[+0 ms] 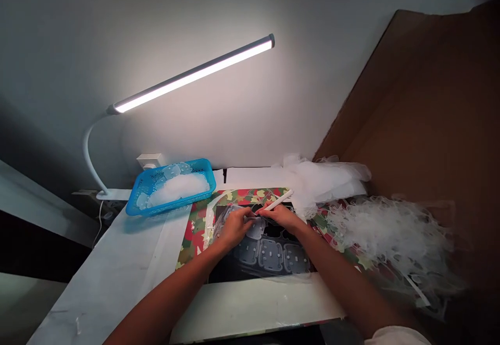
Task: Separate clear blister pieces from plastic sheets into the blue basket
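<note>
My right hand (282, 217) is closed round a white pen-shaped tool (279, 199), its tip pointing down and left; what kind of tip it has is too small to tell. Close beside that tip, my left hand (236, 226) pinches the edge of a clear plastic sheet (254, 229). Rounded translucent shapes (270, 255) with small raised dots are part of this sheet, in front of my hands. Beneath lies a black mat (222, 274) on a red, green and cream patterned board (186, 248). My fingers hide part of the sheet's edge.
At the back left, a blue basket (135, 208) holds translucent pieces. A lit lamp (195, 74) arches over the table (113, 267). Stacked clear sheets (324, 178) and a tangled heap of clear trimmings (394, 235) lie to the right, beside a tall cardboard panel (425, 105).
</note>
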### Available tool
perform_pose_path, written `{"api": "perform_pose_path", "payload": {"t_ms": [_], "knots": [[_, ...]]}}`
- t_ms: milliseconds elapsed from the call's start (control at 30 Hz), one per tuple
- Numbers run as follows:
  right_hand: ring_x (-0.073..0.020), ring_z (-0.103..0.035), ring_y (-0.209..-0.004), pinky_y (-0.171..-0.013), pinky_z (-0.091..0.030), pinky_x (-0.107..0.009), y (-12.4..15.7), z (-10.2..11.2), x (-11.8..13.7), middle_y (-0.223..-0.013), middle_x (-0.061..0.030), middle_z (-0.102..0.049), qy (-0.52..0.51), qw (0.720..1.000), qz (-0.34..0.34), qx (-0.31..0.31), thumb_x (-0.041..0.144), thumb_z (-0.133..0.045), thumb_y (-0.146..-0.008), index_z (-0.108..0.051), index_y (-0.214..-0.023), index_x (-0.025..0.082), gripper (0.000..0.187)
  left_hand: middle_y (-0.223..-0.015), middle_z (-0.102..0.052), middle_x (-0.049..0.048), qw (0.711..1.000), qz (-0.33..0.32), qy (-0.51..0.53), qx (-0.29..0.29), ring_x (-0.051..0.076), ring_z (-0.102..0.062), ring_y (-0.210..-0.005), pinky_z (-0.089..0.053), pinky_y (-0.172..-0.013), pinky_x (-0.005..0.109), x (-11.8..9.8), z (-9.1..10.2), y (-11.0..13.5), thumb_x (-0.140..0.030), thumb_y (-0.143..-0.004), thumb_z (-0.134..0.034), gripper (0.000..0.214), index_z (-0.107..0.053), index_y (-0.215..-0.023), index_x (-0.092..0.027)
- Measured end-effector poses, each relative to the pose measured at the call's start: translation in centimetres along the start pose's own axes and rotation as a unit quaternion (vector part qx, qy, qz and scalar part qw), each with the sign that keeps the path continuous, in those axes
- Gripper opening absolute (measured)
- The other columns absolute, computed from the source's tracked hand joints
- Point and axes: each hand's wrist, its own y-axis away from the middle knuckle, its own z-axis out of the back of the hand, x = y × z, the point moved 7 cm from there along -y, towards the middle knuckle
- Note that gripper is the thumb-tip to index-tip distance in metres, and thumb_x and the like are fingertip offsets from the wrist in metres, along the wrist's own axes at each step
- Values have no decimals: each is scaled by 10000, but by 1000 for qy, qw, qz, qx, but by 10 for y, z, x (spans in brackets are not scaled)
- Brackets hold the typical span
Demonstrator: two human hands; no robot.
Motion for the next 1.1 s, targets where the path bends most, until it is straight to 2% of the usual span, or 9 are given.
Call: {"api": "perform_pose_path", "payload": {"t_ms": [133,333,467,567,633,767,833,933,1100], "knots": [[-123,-396,-580,-553,-275,-249,4,-4,-1,-573,55,-447,27,999,-2,19,411,-656,-702,-478,-626,208,280,-757,-614,7,999,-39,-27,-25,150,-535,-712,-376,-676,253,-10,2,6,-190,-820,-592,94,-584,-726,-189],[-155,-451,-639,-602,-331,-264,-2,23,-3,-614,24,-510,115,986,70,-102,357,-573,-736,-467,-612,220,213,-799,-646,44,983,-145,3,-116,166,-576,-761,-427,-742,285,-25,16,26,-266,-904,-527,207,-536,-711,-192],[-169,-494,-666,-638,-377,-276,-3,36,0,-668,10,-566,103,987,78,-100,373,-569,-737,-497,-641,226,190,-901,-657,52,989,-47,53,-127,176,-611,-836,-472,-752,282,-6,43,34,-258,-920,-458,138,-563,-862,-191],[-185,-504,-707,-689,-392,-298,7,42,24,-684,-7,-555,115,962,140,-202,347,-560,-767,-471,-621,234,204,-996,-646,46,992,6,-73,-101,180,-623,-875,-477,-773,286,5,58,41,-228,-918,-397,235,-625,-967,-201],[-189,-519,-730,-709,-400,-305,12,26,38,-720,-18,-575,118,954,173,-214,322,-552,-792,-487,-634,234,193,-1123,-638,40,980,-7,-194,-44,186,-642,-869,-479,-746,289,8,55,46,-284,-928,-424,266,-662,-1038,-237],[-183,-561,-759,-715,-425,-306,12,-43,41,-815,-20,-628,104,977,182,-25,274,-567,-792,-509,-645,222,167,-1363,-559,33,927,-35,-373,22,209,-680,-807,-480,-656,310,13,39,60,-396,-951,-436,338,-621,-1216,-298],[-194,-567,-814,-750,-426,-321,13,-63,39,-861,-33,-629,117,973,202,-2,249,-561,-795,-484,-636,219,179,-1419,-520,47,909,-32,-414,26,220,-689,-778,-476,-626,321,15,35,64,-396,-966,-400,369,-589,-1268,-300],[-203,-567,-861,-771,-422,-332,13,-72,35,-905,-45,-619,132,966,220,-18,233,-547,-814,-473,-652,217,179,-1459,-482,57,900,-24,-433,37,225,-695,-769,-466,-599,316,18,32,68,-404,-970,-389,383,-569,-1294,-308],[-193,-545,-785,-711,-416,-323,7,-74,32,-860,-36,-602,161,961,224,-37,208,-548,-835,-496,-676,216,167,-1500,-435,59,910,-20,-413,40,214,-691,-743,-473,-606,323,19,33,67,-374,-953,-424,360,-593,-1262,-300]]}}
